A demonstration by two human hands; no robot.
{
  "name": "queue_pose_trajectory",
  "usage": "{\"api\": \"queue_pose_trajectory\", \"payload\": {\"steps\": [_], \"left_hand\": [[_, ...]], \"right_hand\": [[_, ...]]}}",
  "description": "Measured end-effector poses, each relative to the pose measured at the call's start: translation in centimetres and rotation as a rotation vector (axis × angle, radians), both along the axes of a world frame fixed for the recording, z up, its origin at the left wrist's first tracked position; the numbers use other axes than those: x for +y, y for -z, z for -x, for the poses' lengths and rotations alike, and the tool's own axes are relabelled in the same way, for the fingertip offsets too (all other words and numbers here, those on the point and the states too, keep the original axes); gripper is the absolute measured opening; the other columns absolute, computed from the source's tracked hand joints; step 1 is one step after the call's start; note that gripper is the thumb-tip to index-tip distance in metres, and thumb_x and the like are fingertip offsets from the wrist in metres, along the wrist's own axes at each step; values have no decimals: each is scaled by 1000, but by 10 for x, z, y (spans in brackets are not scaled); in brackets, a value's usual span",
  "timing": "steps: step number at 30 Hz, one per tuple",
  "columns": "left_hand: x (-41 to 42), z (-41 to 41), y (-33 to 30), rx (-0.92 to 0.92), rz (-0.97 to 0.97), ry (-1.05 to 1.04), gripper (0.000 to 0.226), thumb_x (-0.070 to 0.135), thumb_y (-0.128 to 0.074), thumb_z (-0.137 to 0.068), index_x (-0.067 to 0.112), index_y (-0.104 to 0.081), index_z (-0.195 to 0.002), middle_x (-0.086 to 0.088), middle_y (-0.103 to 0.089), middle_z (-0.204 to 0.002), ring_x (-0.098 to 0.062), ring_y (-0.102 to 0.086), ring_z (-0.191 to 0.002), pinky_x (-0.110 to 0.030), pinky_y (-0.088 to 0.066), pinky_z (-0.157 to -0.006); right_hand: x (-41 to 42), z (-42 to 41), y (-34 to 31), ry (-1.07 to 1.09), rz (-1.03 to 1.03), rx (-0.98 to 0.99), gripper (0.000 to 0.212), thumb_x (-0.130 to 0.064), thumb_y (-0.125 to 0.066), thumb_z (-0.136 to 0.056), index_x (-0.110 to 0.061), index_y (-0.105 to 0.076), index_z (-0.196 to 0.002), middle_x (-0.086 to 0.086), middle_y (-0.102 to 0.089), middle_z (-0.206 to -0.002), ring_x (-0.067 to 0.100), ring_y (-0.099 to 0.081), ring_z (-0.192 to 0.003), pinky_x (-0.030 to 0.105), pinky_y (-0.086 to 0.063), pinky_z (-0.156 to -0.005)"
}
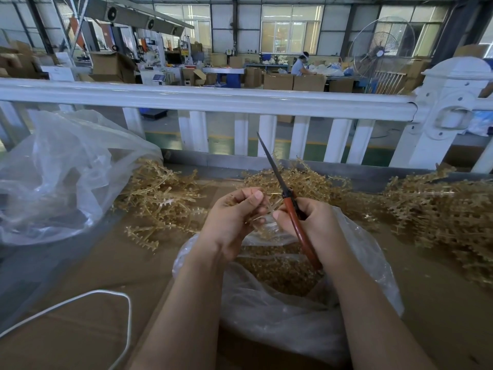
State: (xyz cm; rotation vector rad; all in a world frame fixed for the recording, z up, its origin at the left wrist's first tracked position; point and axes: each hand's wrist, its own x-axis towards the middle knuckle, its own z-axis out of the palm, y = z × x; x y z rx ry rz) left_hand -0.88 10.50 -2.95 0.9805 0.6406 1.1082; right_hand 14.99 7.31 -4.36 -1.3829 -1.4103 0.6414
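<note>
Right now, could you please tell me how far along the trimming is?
Done: cut pieces lie in the open bag. In hand: the left hand pinches one sprue, the right hand grips the shears. Left: large sprue piles on the table.

White fence rail (pixel 208 98); daylit windows (pixel 290 29); green floor (pixel 318 154); cardboard boxes (pixel 277 81).

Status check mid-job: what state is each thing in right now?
left hand: pinches a sprue piece
right hand: grips the scissors, blades together, tip up
front bag: open, part filled with cut bits
left bag: crumpled, slack
sprue piles: loose, tangled
</note>
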Motion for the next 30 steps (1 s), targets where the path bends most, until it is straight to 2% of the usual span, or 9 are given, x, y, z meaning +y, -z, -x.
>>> {"api": "queue_pose_trajectory", "payload": {"steps": [2,5,7,9,12,15,19,23,30], "left_hand": [[-1,1,-1,-5,7,15,9,18,-65,-87,10,-68,-89,-4,-66,-79,-13,-61,-70,-23,-53,-63],[-1,4,-2,27,24,49,42,41,-68,-77,11,-66,-107,-2,-72,-92,-15,-68,-84,-30,-56,-74],[-1,7,-3,59,35,99,49,44,-67,-75,11,-64,-111,-3,-71,-94,-17,-68,-85,-30,-58,-76],[-1,10,-2,74,53,152,42,35,-70,-74,10,-64,-108,-4,-72,-92,-18,-70,-83,-30,-59,-75],[-2,10,-2,114,34,211,19,17,-76,-68,15,-71,-86,-8,-74,-91,-18,-71,-81,-27,-59,-74],[-3,8,-1,168,1,235,23,11,-78,-66,13,-69,-86,-10,-71,-94,-17,-70,-79,-27,-59,-75],[-4,4,-2,237,-35,253,27,30,-79,-66,15,-69,-87,-8,-74,-94,-16,-69,-80,-30,-55,-82],[-6,-3,-4,288,-57,245,39,42,-79,-62,16,-68,-88,-8,-76,-95,-16,-71,-82,-25,-57,-77],[-4,-7,-6,252,-8,142,1,9,-70,-86,9,-70,-85,-14,-76,-90,-20,-73,-77,-28,-58,-73]], "right_hand": [[0,1,0,12,-10,34,11,-22,-78,-85,-23,-70,-77,-11,-72,-69,4,-67,-62,12,-50,-58],[-1,0,-2,68,-61,132,8,-19,-78,-85,-18,-72,-80,-11,-72,-68,3,-67,-61,9,-48,-58],[-2,-3,-3,102,-104,197,8,-19,-78,-85,-16,-73,-79,-9,-73,-69,2,-67,-63,9,-48,-61],[-3,-4,-3,121,-135,268,12,-19,-78,-85,-19,-72,-75,-7,-72,-69,3,-67,-63,11,-50,-63],[-4,-6,-3,135,-160,316,18,-20,-77,-86,-26,-73,-70,-7,-69,-65,2,-63,-61,12,-51,-63],[-3,-7,-4,155,-163,328,19,-20,-77,-87,-23,-72,-69,-7,-66,-62,3,-61,-58,14,-51,-59],[-3,-7,-4,151,-184,315,17,-21,-75,-88,-13,-69,-75,-7,-61,-61,6,-56,-59,19,-48,-61],[-4,-6,-5,169,-212,282,16,-19,-75,-89,-10,-69,-76,-5,-61,-63,6,-56,-61,21,-47,-63],[-2,-3,-4,212,-256,214,19,-17,-75,-89,-18,-67,-72,-10,-62,-59,-1,-55,-57,14,-45,-59]]}}
